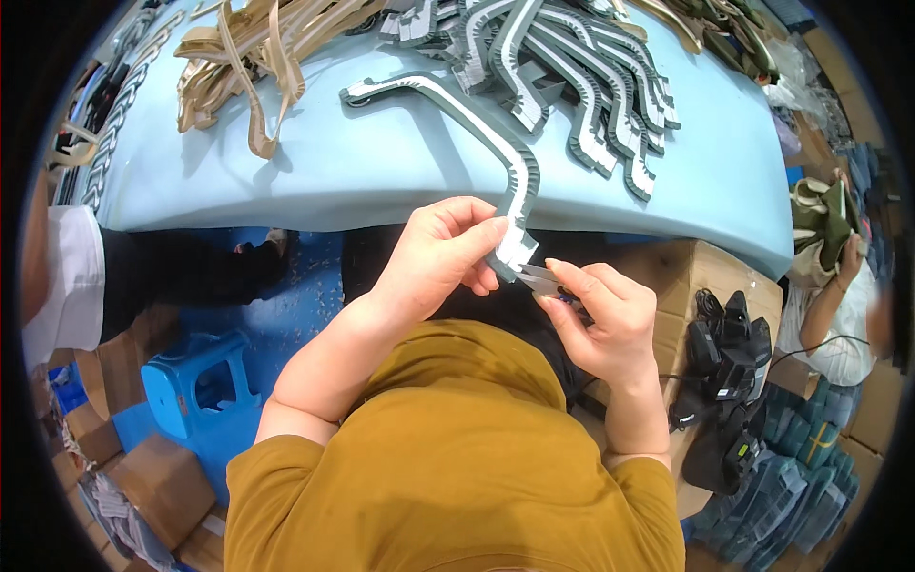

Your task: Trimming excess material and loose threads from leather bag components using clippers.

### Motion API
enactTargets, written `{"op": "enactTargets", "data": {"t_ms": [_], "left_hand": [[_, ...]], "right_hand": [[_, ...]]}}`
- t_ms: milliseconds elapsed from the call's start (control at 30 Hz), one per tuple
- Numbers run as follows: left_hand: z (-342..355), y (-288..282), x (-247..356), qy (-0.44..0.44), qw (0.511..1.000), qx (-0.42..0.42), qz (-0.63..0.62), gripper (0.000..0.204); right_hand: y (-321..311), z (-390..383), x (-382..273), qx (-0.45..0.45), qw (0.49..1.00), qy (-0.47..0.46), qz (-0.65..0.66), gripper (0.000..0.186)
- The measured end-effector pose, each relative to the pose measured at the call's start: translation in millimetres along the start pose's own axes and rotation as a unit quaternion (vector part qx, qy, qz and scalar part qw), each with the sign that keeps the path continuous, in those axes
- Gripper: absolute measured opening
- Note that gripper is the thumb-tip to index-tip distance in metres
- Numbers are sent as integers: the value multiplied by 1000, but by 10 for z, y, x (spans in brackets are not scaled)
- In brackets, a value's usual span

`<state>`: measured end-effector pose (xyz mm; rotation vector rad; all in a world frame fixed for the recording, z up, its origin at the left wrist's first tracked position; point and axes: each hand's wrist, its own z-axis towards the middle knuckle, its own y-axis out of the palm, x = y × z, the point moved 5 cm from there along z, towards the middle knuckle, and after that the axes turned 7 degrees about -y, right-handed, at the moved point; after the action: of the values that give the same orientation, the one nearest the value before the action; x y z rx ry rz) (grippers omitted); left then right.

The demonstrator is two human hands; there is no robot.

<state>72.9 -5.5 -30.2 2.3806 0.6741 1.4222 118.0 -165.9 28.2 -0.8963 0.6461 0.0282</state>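
Note:
My left hand [443,250] pinches the near end of a long curved strip [491,133], dark green fabric with a white band along its middle and notched edges. The rest of that strip reaches away over the light blue table cover [315,172], its far end resting there. In my right hand [610,319] is a small metal-bladed cutting tool [540,278], held between thumb and fingers. Its blade meets or nearly meets the strip's near end, just beside my left fingertips. The tool's handle is mostly hidden in my grip, so I cannot tell its exact kind.
Several similar green-and-white strips [581,86] lie piled at the far right of the table, tan strips [229,71] at the far left. A cardboard box [667,276] with black devices [734,353] stands at my right. A blue stool [200,381] is left; people sit on both sides.

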Motion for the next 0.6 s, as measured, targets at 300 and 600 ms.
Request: {"op": "enactTargets", "data": {"t_ms": [300, 600], "left_hand": [[32, 13, -40, 2, 1000, 3, 5, 20], [29, 45, -68, -2, 1000, 14, 6, 15]], "right_hand": [[44, -9, -6, -17, 1000, 0, -21, 27], [93, -16, 47, -7, 996, 37, 77, 27]]}}
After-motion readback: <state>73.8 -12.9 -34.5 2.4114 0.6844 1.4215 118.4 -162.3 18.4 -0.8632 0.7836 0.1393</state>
